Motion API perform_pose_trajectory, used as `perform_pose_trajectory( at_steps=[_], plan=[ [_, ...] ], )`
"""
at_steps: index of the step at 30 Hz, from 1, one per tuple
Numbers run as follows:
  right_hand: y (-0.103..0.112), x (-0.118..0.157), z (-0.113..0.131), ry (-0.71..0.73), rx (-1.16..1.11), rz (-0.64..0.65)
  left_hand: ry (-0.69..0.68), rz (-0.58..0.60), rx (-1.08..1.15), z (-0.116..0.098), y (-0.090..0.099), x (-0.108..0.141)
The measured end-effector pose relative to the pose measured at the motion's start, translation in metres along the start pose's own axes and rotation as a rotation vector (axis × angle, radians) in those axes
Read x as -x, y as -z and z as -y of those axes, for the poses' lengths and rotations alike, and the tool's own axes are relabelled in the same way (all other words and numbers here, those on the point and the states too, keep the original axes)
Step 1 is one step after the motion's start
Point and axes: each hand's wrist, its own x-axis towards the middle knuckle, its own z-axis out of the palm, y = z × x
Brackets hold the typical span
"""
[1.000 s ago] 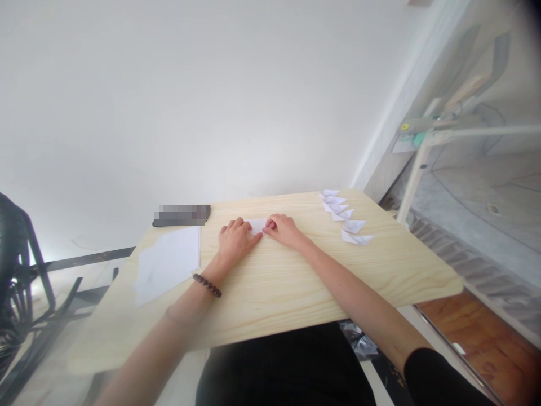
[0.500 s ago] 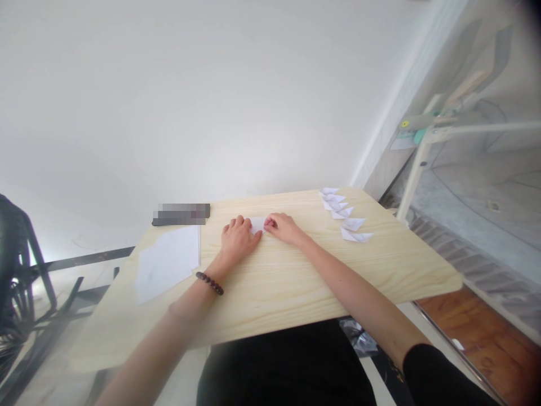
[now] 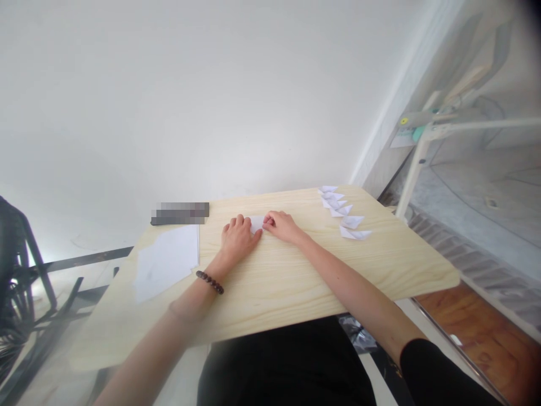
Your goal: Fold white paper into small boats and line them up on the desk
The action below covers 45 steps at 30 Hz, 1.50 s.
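Note:
A small white sheet of folded paper (image 3: 257, 224) lies on the table between my two hands, its ends partly covered by them. My left hand (image 3: 239, 237), with a dark bead bracelet on the wrist, rests palm down over the paper's left end, thumb apart from the slightly bent fingers. At the other end, the thumb and fingertips of my right hand (image 3: 281, 225) are pinched together on the paper's edge. The exact fold under the fingers is too small to make out.
Several pointed folded paper pieces (image 3: 354, 233) stand in a row at the table's right. On the left lies a stack of white paper (image 3: 167, 262), behind it a dark, pixelated object (image 3: 180, 217). The wooden table (image 3: 296, 293) meets a white wall; a pale metal frame (image 3: 412, 180) stands right.
Both hands stay on the paper almost unmoved; the right fingertips have shifted very slightly left. The whole view has tilted a little.

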Motion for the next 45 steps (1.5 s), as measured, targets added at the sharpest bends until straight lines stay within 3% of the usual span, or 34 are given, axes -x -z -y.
perform_pose_trajectory(
  at_steps=[4,13,18,33,45],
  plan=[
    [0.000,0.003,-0.003,-0.007,0.074,-0.078,-0.033,-0.029,0.043,0.008,-0.001,0.000],
    [0.003,0.002,-0.015,0.042,0.087,-0.033,-0.071,-0.038,0.131,0.029,-0.014,-0.005],
    [0.001,0.002,-0.014,0.031,0.068,-0.051,-0.110,-0.019,0.152,0.030,-0.015,-0.006],
    [0.003,0.006,-0.014,0.127,0.079,-0.041,-0.055,0.024,0.245,0.038,-0.016,-0.010],
    [0.006,0.006,-0.013,0.115,0.002,-0.035,-0.055,0.030,0.299,0.039,-0.017,-0.010]
  ],
)
